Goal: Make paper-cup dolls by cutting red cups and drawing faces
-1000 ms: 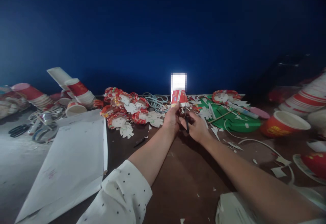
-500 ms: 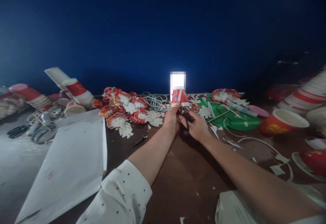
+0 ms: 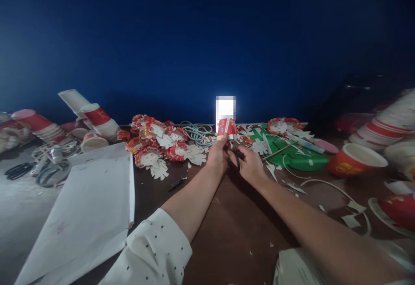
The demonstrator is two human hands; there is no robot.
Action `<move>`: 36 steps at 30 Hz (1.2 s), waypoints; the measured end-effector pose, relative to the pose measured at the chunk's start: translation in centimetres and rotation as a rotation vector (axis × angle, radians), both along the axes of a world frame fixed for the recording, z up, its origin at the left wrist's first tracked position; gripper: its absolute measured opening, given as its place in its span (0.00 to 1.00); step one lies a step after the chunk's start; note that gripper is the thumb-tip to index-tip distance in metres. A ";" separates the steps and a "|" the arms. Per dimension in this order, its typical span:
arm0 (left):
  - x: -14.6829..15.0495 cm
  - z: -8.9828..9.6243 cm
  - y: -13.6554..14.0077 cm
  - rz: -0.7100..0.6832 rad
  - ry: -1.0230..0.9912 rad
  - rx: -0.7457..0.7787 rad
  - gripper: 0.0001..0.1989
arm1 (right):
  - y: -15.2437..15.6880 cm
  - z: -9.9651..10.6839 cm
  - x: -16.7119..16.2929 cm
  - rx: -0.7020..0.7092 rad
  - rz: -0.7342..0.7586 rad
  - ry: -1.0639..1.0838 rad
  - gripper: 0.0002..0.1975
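A red printed piece of paper cup point(image 3: 227, 127) is raised above the brown table, pinched between the thumb and fingers of my left hand point(image 3: 218, 155). My right hand point(image 3: 247, 163) is closed on dark-handled scissors point(image 3: 236, 159) just to its right. The scissors' blades point up at the lower edge of the red piece; whether they bite into it I cannot make out. Both hands are close together over the far part of the table, and their fingers are partly hidden from behind.
Cut-paper figures with red rims point(image 3: 158, 140) lie in a heap beside a coiled cable point(image 3: 197, 134). White paper sheets point(image 3: 94, 198) cover the left. At right are green paper point(image 3: 292, 157), a red paper cup point(image 3: 355, 159) and stacked cups point(image 3: 385, 123). Paper scraps are scattered around.
The red piece has turned slightly in my left hand, and the scissors stand at a somewhat different angle. The whole view has shifted slightly. Both hands keep their holds.
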State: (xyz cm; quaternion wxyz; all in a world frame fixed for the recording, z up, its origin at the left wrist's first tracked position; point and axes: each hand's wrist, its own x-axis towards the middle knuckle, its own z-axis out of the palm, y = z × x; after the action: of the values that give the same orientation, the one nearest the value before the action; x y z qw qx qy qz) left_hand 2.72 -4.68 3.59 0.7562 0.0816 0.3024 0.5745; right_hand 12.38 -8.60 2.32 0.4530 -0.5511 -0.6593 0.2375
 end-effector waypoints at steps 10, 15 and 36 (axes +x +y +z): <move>1.1 -1.1 -0.4 -0.015 -0.023 0.137 0.13 | 0.7 -0.5 0.4 -0.016 -0.030 0.171 0.15; 1.2 -1.5 -0.5 -0.084 -0.045 0.136 0.11 | 0.4 0.1 -0.1 -0.037 -0.016 0.286 0.17; 0.6 0.2 -1.0 -0.169 -0.031 0.052 0.15 | 0.0 0.7 -0.2 0.002 -0.029 0.242 0.18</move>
State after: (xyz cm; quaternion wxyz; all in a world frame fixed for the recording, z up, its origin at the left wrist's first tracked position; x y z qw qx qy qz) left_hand 3.35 -5.73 3.82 0.8042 0.1178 0.2678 0.5174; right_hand 12.20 -8.59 3.04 0.5333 -0.5274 -0.5919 0.2953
